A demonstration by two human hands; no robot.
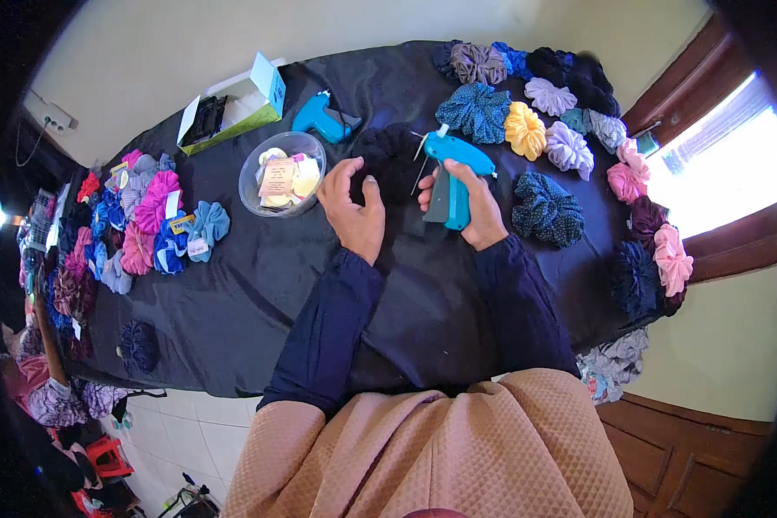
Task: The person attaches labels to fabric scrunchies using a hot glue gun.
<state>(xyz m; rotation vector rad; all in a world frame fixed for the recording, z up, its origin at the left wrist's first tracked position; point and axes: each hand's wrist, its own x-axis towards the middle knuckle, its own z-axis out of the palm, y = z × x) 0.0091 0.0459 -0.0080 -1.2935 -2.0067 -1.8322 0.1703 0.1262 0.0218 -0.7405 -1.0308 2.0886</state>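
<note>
Bare cloth [259, 285] lies near; right hand [475, 207] grips gun [453, 173], left hand [354, 207] half-open on scrunchie [393, 155], bowl [250, 186] holds tags [281, 177].

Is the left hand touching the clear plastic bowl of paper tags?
Apart. The head view shows black tablecloth between the left hand and the clear plastic bowl; its fingers rest on a black scrunchie.

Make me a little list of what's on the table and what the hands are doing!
surface: table under a black cloth
right hand: grips a blue tagging gun
left hand: rests on a black scrunchie, fingers curled
bowl: clear bowl holding paper tags, beside the left hand
spare tool: second blue tagging gun lying near an open box
left pile: tagged scrunchies, pink and blue
right pile: untagged scrunchies, many colours
</note>
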